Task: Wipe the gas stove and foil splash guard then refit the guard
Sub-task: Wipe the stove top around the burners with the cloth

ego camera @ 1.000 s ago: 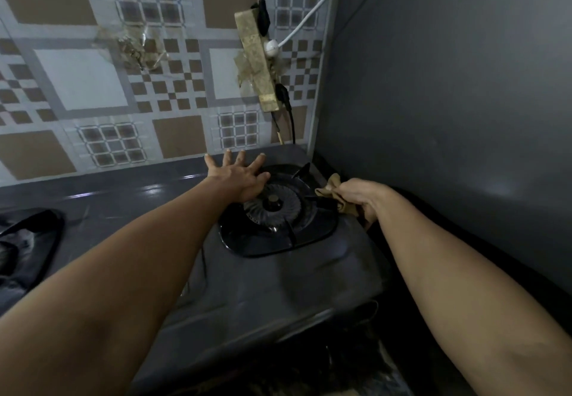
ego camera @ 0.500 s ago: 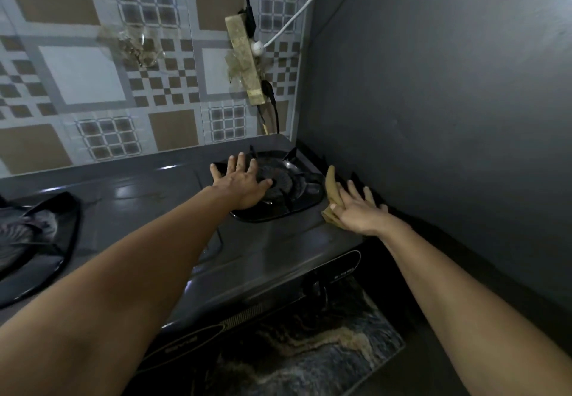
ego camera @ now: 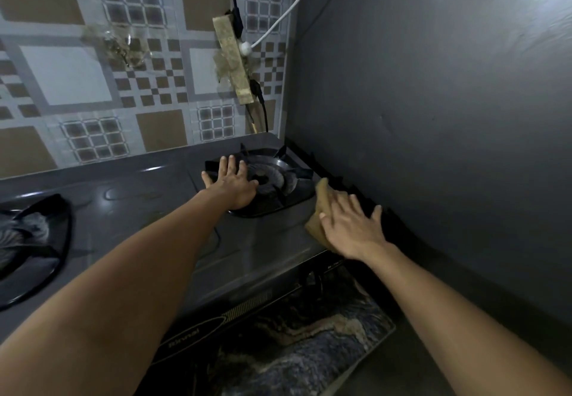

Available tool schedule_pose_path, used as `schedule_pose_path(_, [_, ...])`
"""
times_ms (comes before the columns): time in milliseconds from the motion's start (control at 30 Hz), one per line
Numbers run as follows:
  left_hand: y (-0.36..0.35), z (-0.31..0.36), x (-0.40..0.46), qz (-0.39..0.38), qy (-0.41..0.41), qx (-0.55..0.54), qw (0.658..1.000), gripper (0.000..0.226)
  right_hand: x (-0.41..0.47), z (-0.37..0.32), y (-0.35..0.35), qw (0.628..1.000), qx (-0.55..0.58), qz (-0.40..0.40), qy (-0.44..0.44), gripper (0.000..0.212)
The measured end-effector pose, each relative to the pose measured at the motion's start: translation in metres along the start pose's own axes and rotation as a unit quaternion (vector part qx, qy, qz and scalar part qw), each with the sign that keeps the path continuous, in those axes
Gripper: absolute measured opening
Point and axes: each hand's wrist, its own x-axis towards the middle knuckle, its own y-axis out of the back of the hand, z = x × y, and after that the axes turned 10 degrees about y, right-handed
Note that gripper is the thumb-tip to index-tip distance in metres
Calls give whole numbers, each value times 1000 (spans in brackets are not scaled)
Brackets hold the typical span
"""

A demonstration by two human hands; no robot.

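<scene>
Grey wall [ego camera: 433,117] stands just right of the flat right hand [ego camera: 349,228] pressing a yellow cloth [ego camera: 322,200]; left hand [ego camera: 233,186] lies flat on the burner [ego camera: 278,179].

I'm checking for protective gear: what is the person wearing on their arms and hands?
Nothing that shows. Both forearms are bare up to the frame edge, with no sleeves in view. The left hand and right hand have no gloves, rings, watch or bracelets that can be seen.

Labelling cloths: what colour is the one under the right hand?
Tan-yellow cloth, seen in the head view.
</scene>
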Motion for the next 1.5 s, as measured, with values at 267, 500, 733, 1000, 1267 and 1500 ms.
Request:
schedule_pose_path(267, [0, -2, -2, -2, -9, -21, 1000, 67, -10, -13, -18, 995, 44, 65, -57, 72])
schedule_pose_path(500, [-1, -2, 1, -1, -13, -14, 1000, 67, -36, -29, -28, 988, -46, 119, 81, 66])
schedule_pose_path(733, [1, -1, -1, -19, -13, -34, 999, 67, -10, -4, -10, 987, -106, 116, 37, 69])
schedule_pose_path(1000, [-1, -3, 1, -17, -9, -31, 999, 68, -42, -82, -42, 959, -60, 183, 206, 59])
schedule_pose_path(1267, [0, -3, 1, -18, -17, -45, 999, 67, 19, -11, -3, 999, -26, 35, -31, 67])
schedule_pose_path(1500, [-4, -3, 3, 2, -17, -29, 999, 66, -3, -51, -13, 993, -50, 65, 79, 65])
